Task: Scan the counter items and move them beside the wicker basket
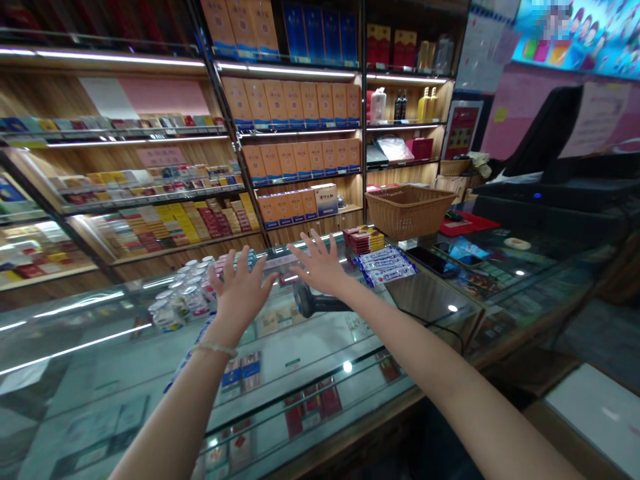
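Both my hands reach out over a glass counter (280, 347), fingers spread. My left hand (240, 290), with a beaded bracelet at the wrist, holds nothing; beside it stand several small white bottles or cups (185, 293). A blue-and-white item (189, 353) is partly hidden behind the left forearm. My right hand (317, 263) holds nothing either and is above a black handheld device (313, 301). Just right of that hand lie blue-and-white packets (385, 265), with a stack of red and yellow boxes (363, 239) behind them.
A brown wicker basket (411, 210) sits at the counter's back right. Near it are a red mat (467, 223), a dark phone (431, 260) and a black monitor (545, 127). Shelves of boxes (300, 103) line the wall behind. A cable runs below the right packets.
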